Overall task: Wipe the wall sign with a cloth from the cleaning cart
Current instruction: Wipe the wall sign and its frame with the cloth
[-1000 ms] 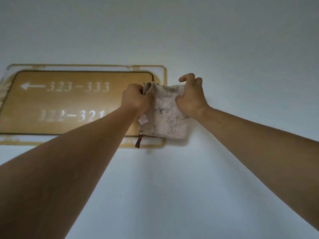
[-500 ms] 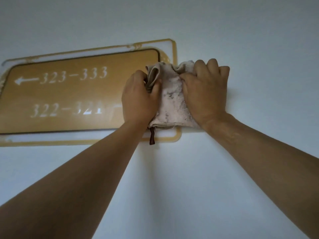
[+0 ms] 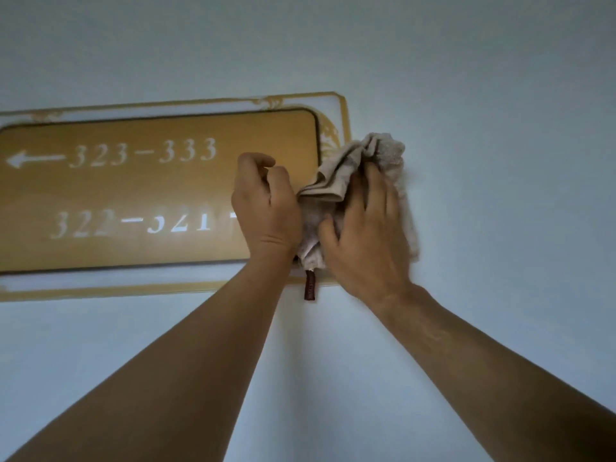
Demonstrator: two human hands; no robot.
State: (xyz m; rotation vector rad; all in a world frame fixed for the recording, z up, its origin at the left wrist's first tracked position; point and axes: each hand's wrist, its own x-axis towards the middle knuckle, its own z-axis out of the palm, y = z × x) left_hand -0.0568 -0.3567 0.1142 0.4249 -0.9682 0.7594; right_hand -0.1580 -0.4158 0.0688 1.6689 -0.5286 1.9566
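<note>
The cloth is being pressed against the right end of the sign by the right hand, fingers spread flat. Its left edge is being gripped by the curled left hand, a red tag hanging beneath.

White-lettered gold sign, smudged beige cloth, dark red tag, pale grey-blue wall

One wall sign on one pale wall; two rows of room numbers on it; one arrow at the upper row's left end; one cloth at the sign's right edge; one dark red tag hanging below the cloth; two hands, one left hand and one right hand; two bare forearms.
</note>
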